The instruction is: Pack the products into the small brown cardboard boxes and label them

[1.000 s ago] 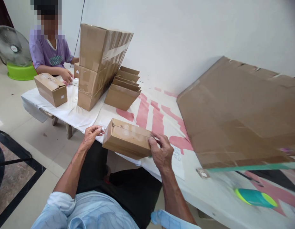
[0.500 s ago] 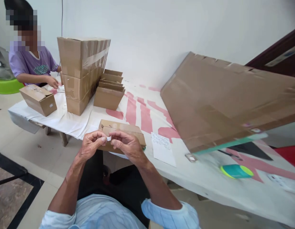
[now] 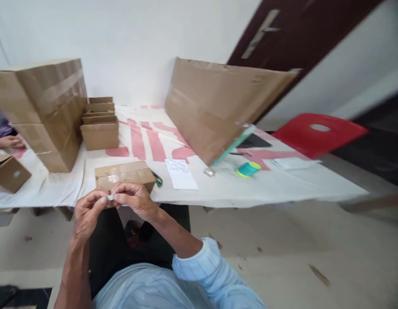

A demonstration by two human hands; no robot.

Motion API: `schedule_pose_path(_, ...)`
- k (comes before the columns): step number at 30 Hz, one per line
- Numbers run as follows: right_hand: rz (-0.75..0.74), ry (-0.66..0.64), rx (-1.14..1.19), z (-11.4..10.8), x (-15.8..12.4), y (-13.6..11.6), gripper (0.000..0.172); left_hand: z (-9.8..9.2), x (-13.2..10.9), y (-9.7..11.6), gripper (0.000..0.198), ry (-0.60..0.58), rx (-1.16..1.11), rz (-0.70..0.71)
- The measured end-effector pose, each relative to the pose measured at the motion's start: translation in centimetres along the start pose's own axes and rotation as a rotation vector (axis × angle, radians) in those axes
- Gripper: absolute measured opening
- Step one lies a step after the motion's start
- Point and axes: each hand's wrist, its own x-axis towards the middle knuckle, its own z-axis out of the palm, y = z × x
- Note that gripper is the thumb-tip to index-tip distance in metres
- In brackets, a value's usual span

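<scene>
A small white paper label (image 3: 110, 197) is pinched between the fingertips of both hands. My left hand (image 3: 88, 210) grips its left end between thumb and forefinger. From the other side, my right hand (image 3: 136, 200) has its thumb and fingertips closed on the right end. Just behind the fingers lies a taped brown cardboard box (image 3: 124, 172) at the table's front edge, partly covered by the hands. A white paper sheet (image 3: 181, 174) with faint markings lies flat to the right of the box. Between them is a dark green-handled tool (image 3: 158, 179), partly hidden by the box.
Stacked closed cartons (image 3: 52, 113) and several open boxes (image 3: 100, 133) stand left. A large cardboard panel (image 3: 214, 103) leans at the back. To the right are a teal tape roll (image 3: 248, 169) and a red chair (image 3: 317, 135). A co-worker's hand (image 3: 8, 142) shows far left.
My view has swung to the right, bringing the red chair and door into fuller sight; the co-worker is now mostly out of frame. Both hands still hold the label close together.
</scene>
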Motion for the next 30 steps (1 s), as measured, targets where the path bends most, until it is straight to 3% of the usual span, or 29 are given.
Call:
schedule_pose_path(4,-0.084,0.078,-0.034,-1.6,-0.8,-0.6,0.042,-1.9,1.5,-1.2,0.015,0.166,0.171,0.177)
schedule_pose_path(7,-0.196,0.261,-0.221,-5.0,-2.5,-0.9,0.034,-4.4,3.3,-3.2,0.055,0.18,0.207,0.109)
schedule_pose_path(11,-0.253,0.584,-0.579,-13.2,-5.7,-0.5,0.024,-6.5,5.1,-6.1,0.095,0.053,0.249,-0.136)
schedule_pose_path(14,-0.22,0.791,-0.866,-20.3,-7.8,0.2,0.026,-6.3,5.6,-7.2,0.106,0.016,0.209,-0.197)
schedule_pose_path(16,-0.205,0.85,-1.007,-24.2,-8.4,0.7,0.028,-5.9,5.7,-7.4,0.107,0.032,0.193,-0.184)
schedule_pose_path(18,-0.191,0.854,-1.077,-26.9,-8.3,1.1,0.025,-5.6,5.6,-7.4,0.105,0.044,0.203,-0.17)
schedule_pose_path(21,-0.161,0.792,-1.163,-29.2,-6.7,1.9,0.018,-5.5,5.5,-7.5,0.102,0.061,0.208,-0.147)
schedule_pose_path(26,-0.091,0.635,-1.328,-30.4,-3.5,3.4,0.017,-5.6,5.2,-8.2,0.104,0.095,0.173,-0.152)
schedule_pose_path(30,-0.026,0.551,-1.458,-31.1,-2.5,4.3,0.021,-5.7,5.0,-8.8,0.106,0.111,0.155,-0.153)
